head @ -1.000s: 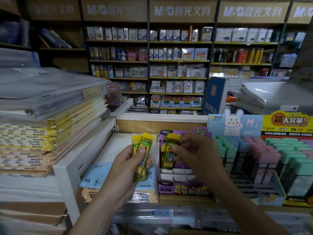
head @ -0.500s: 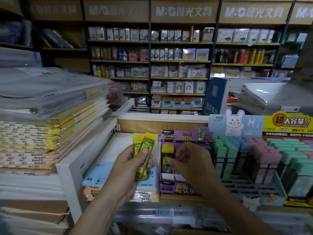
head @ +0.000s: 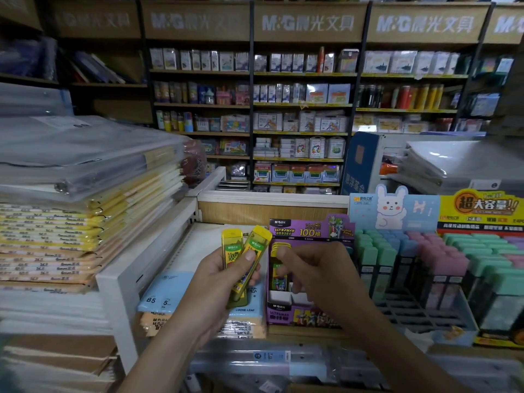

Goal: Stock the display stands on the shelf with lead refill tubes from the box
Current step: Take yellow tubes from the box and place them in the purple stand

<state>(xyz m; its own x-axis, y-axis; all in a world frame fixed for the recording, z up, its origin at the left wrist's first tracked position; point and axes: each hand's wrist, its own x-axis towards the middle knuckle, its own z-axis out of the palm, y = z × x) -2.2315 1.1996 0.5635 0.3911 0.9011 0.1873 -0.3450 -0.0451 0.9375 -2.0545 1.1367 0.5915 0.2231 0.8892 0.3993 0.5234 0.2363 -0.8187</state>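
Down into the purple Ultraman display stand (head: 300, 231) has gone the seated lead refill tube (head: 279, 275), which the right hand (head: 317, 276) held above the stand a second ago. It now stands upright in the stand's left column, behind the empty white front cells (head: 280, 297), with its cap just under the header card. The right hand has sunk with it. Its fingers are curled close by the tube's top, the forefinger tip (head: 283, 254) at the cap. Whether that grip is still pinched on the tube or has already let go, I cannot tell.

The left hand (head: 218, 282) has hardly shifted. Its grip is clamped on two spare lead refill tubes (head: 232, 251), fanned apart at the top, with the thumb pressed across the front one. They are held just left of the stand, above the blue loose-leaf pack (head: 167, 290) lying on the shelf (head: 272, 198).

So one placement looks as good as finished, and the stand is far from full, since the front cells are bare. The likely next step is to free the right hand, take a tube from the left hand and drop it into a neighbouring cell. The pastel display stand (head: 397, 251) alongside shows some open slots low at its front. The supply box is not in view.
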